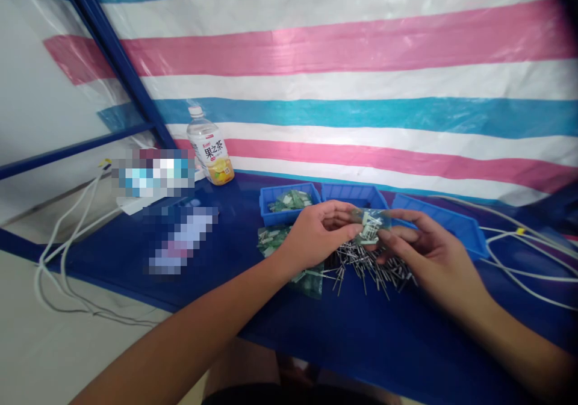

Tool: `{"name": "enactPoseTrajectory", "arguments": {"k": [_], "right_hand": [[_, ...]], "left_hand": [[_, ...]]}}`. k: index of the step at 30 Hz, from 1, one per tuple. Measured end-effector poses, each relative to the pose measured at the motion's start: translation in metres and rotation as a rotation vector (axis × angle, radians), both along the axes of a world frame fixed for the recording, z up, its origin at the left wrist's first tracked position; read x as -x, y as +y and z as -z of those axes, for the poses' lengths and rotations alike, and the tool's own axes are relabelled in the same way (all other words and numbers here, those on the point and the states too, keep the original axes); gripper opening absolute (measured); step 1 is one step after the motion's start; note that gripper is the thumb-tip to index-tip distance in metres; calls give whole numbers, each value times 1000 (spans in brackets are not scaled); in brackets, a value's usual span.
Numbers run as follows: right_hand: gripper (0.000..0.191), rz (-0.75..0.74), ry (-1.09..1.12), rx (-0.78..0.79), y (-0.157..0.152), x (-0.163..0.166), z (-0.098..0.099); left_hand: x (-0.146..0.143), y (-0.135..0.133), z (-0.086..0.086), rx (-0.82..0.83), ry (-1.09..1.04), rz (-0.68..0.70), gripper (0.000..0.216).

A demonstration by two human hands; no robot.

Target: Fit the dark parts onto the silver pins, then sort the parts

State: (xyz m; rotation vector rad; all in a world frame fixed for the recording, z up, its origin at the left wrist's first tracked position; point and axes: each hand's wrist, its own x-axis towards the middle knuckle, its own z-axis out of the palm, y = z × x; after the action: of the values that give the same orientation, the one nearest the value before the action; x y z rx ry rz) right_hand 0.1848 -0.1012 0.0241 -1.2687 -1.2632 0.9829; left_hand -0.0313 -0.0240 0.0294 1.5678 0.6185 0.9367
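Observation:
My left hand and my right hand meet above the blue table. Together they pinch a small green circuit board, each with closed fingers on one side of it. Just below the hands lies a pile of small dark metal-legged components. More green boards lie on the table by my left wrist, partly hidden by it.
Three blue bins stand behind the hands; the left bin holds green boards, the middle and right bins show no contents. A drink bottle stands at the back left. White cables trail right and left. A striped tarp forms the backdrop.

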Motion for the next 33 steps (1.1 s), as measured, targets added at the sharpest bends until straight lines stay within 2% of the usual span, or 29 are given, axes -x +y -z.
{"name": "enactPoseTrajectory", "arguments": {"k": [6,8,12,17,19,21,22,24,25,28,31,33], "right_hand": [[14,-11,-158,-168,2,-8,5],[10,5,-202,-217,3,-10,5],[10,40,-251,-237,5,-12,5],[25,92,-214,-229,6,-7,5],[29,84,-213,-200,6,-7,6],[32,74,-233,-172,5,-8,7],[33,68,-249,-165,5,-8,8],[33,58,-296,-168,4,-9,9],[32,53,-325,-179,4,-8,9],[30,26,-407,-210,2,-5,8],[28,-8,-467,-215,0,-3,7],[26,-19,-531,-223,0,-4,7]], "left_hand": [[7,2,-6,-125,38,64,11],[8,3,-6,-139,71,82,13],[8,1,-6,-62,132,76,24],[10,3,-10,-76,104,-16,33],[13,8,-12,-168,113,-122,29],[20,15,-13,-353,149,-280,18],[24,19,-15,-453,186,-332,20],[34,27,-18,-616,276,-413,44],[40,32,-20,-678,339,-454,48],[57,44,-22,-831,628,-512,35],[69,51,-20,-792,919,-493,25],[72,53,-17,-716,1026,-448,25]]}}
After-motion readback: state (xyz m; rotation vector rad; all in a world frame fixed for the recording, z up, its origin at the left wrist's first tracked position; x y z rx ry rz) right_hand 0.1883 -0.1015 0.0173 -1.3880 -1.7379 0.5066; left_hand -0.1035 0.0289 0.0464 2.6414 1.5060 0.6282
